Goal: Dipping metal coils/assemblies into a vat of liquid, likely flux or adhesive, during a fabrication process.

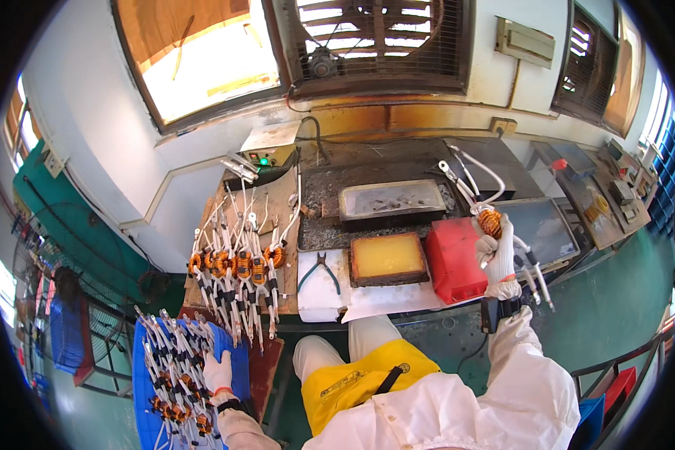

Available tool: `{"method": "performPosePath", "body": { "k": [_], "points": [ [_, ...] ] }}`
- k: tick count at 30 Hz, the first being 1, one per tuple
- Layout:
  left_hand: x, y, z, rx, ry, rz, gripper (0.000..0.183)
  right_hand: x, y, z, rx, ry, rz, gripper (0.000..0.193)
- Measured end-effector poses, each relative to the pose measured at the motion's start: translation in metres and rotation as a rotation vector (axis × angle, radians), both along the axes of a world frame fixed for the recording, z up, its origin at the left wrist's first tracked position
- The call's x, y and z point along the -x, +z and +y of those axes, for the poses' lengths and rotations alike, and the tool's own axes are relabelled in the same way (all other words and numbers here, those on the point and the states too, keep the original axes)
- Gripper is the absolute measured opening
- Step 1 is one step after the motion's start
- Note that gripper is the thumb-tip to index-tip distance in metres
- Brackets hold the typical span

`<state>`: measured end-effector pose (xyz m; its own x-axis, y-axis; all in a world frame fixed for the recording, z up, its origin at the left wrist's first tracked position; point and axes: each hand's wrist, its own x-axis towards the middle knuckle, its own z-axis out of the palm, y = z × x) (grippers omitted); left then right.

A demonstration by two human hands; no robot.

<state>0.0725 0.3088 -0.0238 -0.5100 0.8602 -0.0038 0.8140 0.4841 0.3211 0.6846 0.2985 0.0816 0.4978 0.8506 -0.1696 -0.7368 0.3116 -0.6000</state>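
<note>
My right hand (495, 253), in a white glove, is closed around a coil (490, 223) wound with orange wire, its long white leads sticking out above and below. It holds the coil over the right side of a red box (451, 262). My left hand (218, 372), also gloved, rests at the right side of a blue bin (144, 405) heaped with similar coils (174, 367). Its fingers look apart, and no coil shows in them. More coils with white leads (244, 264) lie in a row on the bench's left part.
Green-handled pliers (321, 271) lie beside a tray of yellow material (388, 257). Behind stands a rectangular pot with a silvery surface (392, 199). A control box with a green light (268, 157) sits at the back left. A glass-topped panel (536, 229) is at right.
</note>
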Motion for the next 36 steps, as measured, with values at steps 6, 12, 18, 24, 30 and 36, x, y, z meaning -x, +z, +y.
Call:
{"method": "performPosePath", "body": {
  "k": [6, 12, 18, 24, 30, 36],
  "points": [
    [0.019, -0.022, -0.006, -0.352, -0.091, -0.167, 0.041, 0.022, 0.015, -0.031, -0.331, 0.08, 0.658, 0.053],
    [-0.041, 0.019, 0.007, -0.621, -0.274, -0.415, 0.021, 0.034, 0.012, -0.056, -0.46, 0.137, 0.811, 0.058],
    [-0.164, 0.07, 0.013, -0.345, -0.876, -0.644, 0.013, 0.037, 0.008, -0.072, -0.547, 0.32, 0.887, 0.04],
    [-0.293, 0.056, 0.011, -0.081, -1.505, -0.658, 0.023, 0.057, 0.013, -0.083, -0.499, 0.362, 1.066, 0.033],
    [-0.401, 0.064, -0.021, 0.131, -1.497, -0.796, 0.047, 0.069, 0.003, -0.098, -0.534, 0.494, 1.181, 0.037],
    [-0.45, 0.007, -0.02, 0.368, -1.535, -0.875, 0.054, 0.079, -0.026, -0.099, -0.489, 0.319, 1.065, 0.04]
  ]
}}
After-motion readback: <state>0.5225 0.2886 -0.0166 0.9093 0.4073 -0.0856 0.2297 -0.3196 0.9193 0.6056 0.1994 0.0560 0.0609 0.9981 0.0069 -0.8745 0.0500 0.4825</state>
